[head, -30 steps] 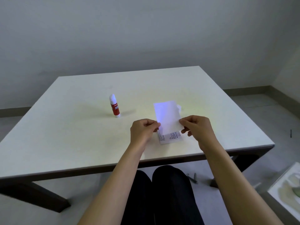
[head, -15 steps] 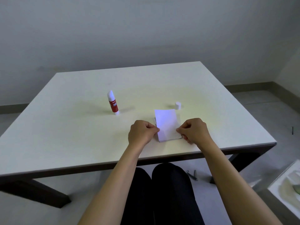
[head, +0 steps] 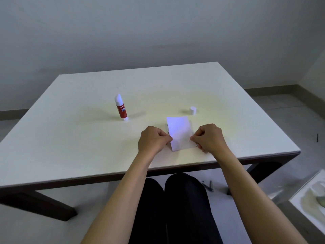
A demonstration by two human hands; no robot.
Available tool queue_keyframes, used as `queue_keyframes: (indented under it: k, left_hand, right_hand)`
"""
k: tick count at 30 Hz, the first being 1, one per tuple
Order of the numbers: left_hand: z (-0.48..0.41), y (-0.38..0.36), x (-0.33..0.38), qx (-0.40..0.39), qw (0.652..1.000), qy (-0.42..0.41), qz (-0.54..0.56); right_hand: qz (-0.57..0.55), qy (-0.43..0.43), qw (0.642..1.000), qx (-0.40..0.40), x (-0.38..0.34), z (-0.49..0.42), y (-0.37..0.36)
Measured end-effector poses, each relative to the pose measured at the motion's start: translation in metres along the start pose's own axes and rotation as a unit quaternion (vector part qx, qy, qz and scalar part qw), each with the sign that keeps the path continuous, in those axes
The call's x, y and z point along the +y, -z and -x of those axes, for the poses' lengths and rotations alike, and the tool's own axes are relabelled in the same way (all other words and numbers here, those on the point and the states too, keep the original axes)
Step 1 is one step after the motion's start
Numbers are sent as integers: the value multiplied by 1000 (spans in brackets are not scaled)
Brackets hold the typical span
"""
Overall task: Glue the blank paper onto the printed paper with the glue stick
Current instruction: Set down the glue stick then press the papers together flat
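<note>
Presently both hands, left (head: pixel 152 139) and right (head: pixel 209 137), pinch the blank paper (head: pixel 180 132) flat over the printed paper (head: pixel 167 127) (right of the glue stick (head: pixel 120 107)); uneven pressure risks skew.

red-and-white glue stick (head: pixel 121 107), white cap (head: pixel 192 110), white table (head: pixel 73 134)

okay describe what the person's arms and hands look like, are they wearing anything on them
Both arms are bare from the lower frame edge to the wrists: no sleeves in view. The left hand and right hand are bare too, with no gloves, and no watch, bracelet or ring shows. Below the table, the legs are in dark trousers.
</note>
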State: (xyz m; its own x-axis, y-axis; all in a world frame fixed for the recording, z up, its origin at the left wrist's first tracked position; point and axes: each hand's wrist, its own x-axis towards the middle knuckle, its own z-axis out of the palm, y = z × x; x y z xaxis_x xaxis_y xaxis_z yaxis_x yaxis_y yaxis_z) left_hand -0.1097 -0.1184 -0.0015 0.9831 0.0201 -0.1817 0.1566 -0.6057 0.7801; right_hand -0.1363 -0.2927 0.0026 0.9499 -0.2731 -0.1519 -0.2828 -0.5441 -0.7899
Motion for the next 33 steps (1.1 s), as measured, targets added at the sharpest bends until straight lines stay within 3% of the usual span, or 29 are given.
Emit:
queue_keyframes:
  k: [13, 20, 33]
  left_hand:
    - [1, -5, -2, 4, 990, -86, -113]
    - [-6, -4, -10, -22, 951, -169, -257]
    - [-9, -6, -15, -35, 944, -194, -263]
  right_hand:
    - [74, 80, 994, 8, 1, -2, -2]
    - [115, 96, 989, 17, 5, -1, -12]
    - [81, 56, 994, -39, -5, 5, -1]
